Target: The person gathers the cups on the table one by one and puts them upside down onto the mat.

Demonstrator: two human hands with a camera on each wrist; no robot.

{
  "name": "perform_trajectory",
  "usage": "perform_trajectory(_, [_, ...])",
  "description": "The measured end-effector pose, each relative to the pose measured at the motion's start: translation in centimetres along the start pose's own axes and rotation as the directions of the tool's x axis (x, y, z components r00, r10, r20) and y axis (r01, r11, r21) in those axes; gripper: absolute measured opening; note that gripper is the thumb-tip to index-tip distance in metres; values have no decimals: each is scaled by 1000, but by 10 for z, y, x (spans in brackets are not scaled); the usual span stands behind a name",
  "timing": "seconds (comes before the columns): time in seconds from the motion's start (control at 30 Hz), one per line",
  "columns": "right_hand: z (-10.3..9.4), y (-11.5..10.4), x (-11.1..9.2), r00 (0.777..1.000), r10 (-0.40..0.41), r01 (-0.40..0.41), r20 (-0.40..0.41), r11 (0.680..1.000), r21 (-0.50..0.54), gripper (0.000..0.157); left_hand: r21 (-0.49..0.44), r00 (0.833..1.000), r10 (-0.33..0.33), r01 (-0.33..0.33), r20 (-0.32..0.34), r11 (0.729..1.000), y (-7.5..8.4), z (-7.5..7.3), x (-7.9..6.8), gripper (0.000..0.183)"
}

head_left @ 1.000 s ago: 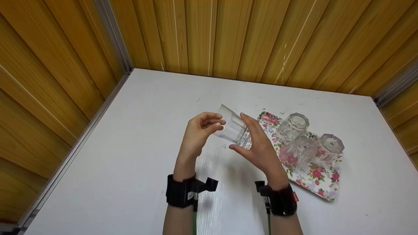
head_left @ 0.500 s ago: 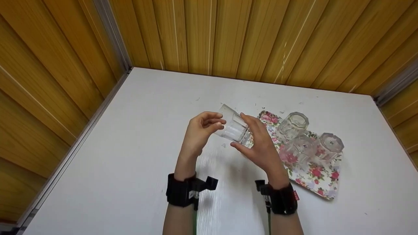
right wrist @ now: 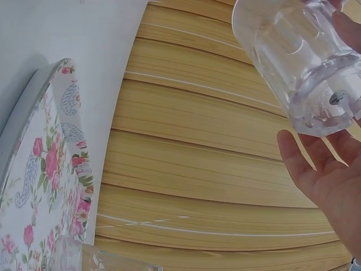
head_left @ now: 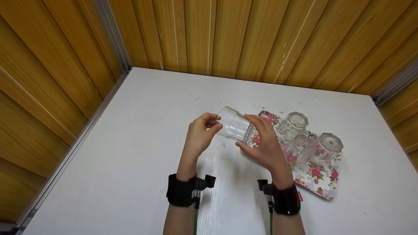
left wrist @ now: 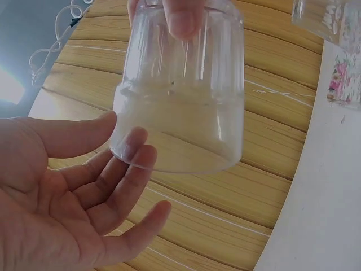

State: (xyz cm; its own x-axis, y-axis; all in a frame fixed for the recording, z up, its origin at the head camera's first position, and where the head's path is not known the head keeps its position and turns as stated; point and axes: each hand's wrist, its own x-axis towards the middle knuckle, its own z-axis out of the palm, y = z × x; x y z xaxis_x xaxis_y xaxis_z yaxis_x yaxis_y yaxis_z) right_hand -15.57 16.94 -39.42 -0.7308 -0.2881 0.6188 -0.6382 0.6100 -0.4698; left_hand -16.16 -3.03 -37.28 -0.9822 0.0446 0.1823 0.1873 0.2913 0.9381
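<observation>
A clear drinking glass (head_left: 233, 125) is held in the air, tilted, its mouth towards the left and its faceted base towards the right. At the base, my right hand (head_left: 266, 143) grips it between thumb and fingers. My left hand (head_left: 199, 137) is at the rim, thumb and fingertips pinching the edge. In the left wrist view, the thumb of the left hand (left wrist: 84, 175) meets the glass wall (left wrist: 180, 113), and one fingertip shows through it. The right wrist view has the thick base of the glass (right wrist: 316, 79) among the fingers of the right hand (right wrist: 333, 169).
A floral tray (head_left: 321, 187) lies at an angle on the white table (head_left: 130, 147), right of the hands. Upside down on it stand three glasses: a rear glass (head_left: 294, 125), a middle glass (head_left: 302, 148) and a right glass (head_left: 329, 147). Wood-panel walls (head_left: 228, 39) enclose the table.
The glass has turned to lie more level, and it and my right hand have shifted slightly right. My left thumb and fingertips have drawn closer together at the rim.
</observation>
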Motion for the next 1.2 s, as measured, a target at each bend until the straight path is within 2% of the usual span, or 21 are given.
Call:
perform_trajectory(0.4, [-4, 1, -2, 999, 21, -21, -39, 1000, -12, 76, 101, 999, -24, 22, 21, 995, -1, 4, -1, 24])
perform_trajectory(0.87, [-5, 2, -2, 997, -29, 27, -77, 999, -24, 73, 173, 996, -36, 21, 86, 985, -1, 7, -2, 43])
perform_trajectory(1.2, [-6, 6, -1, 992, -25, 20, -122, 999, -44, 76, 194, 997, -37, 23, 72, 981, -1, 6, -2, 37])
